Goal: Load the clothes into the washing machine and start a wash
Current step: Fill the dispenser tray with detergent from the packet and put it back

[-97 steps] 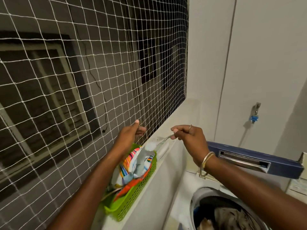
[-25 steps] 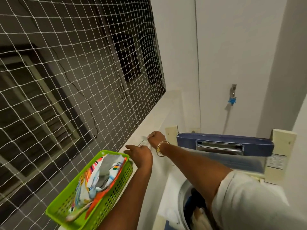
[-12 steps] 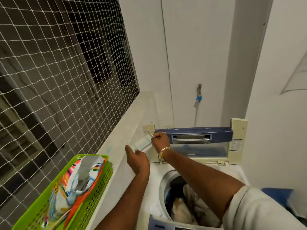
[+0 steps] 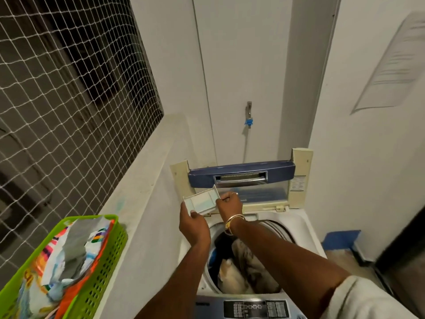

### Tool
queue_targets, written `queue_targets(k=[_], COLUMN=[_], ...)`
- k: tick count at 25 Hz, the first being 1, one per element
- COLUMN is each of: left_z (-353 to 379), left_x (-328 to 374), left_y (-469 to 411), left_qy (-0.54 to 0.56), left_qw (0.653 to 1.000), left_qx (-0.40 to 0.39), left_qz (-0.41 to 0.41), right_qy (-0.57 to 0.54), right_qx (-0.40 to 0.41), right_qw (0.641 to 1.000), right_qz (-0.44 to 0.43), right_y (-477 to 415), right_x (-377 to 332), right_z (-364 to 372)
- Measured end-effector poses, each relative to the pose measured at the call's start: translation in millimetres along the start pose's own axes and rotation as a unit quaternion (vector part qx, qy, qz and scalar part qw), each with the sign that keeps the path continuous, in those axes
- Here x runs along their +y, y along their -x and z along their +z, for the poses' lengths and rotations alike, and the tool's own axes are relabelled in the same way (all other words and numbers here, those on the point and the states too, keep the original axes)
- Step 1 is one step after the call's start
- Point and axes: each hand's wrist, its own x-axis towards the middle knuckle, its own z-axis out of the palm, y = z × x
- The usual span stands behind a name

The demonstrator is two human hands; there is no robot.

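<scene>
My right fingers pinch the top right corner of the packet, thumb and forefinger pressed together and the rest curled in. My left fingers hold its lower left end, forefinger up along the edge and thumb on the near face. The pale, flat packet hangs tilted between them over the back rim of the washer, just in front of the raised lid. I take this for the detergent step: the clothes already lie in the drum, though I cannot tell whether the packet is open. Next I need to tear at the pinched corner, tip the packet over the drum without spilling on the rim, then shut the lid and reach the panel. My right hand is knuckles-up, its forearm crossing the drum. My left hand faces the packet, its forearm rising from below. The basket sits apart on the ledge.
</scene>
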Motion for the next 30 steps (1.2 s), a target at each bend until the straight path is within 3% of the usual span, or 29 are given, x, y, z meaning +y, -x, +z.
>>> queue_targets(k=[7, 14, 18, 23, 30], left_z=[32.1, 62.6, 82.1, 113.5, 141.6], left_x=[-47.5, -90.5, -94.5, -134.5, -165.2], left_y=[29.9, 34.1, 35.3, 25.3, 18.8], left_qy=[-0.049, -0.078, -0.070, -0.068, -0.118], left_qw=[0.997, 0.977, 0.969, 0.954, 0.940], left_qx=[-0.062, -0.198, -0.228, -0.273, -0.301], left_qz=[-0.002, -0.002, -0.058, -0.103, -0.106], right_qy=[0.033, 0.058, 0.130, 0.144, 0.183], right_qx=[-0.007, 0.025, 0.028, 0.064, 0.044], right_qw=[0.998, 0.993, 0.983, 0.979, 0.975], right_qz=[0.051, 0.097, 0.123, 0.133, 0.117], right_y=[-15.0, -33.2, -61.9, -68.1, -85.0], right_x=[62.8, 121.0, 179.6, 178.9, 201.5], right_z=[-40.4, -69.9, -72.7, -76.9, -82.3])
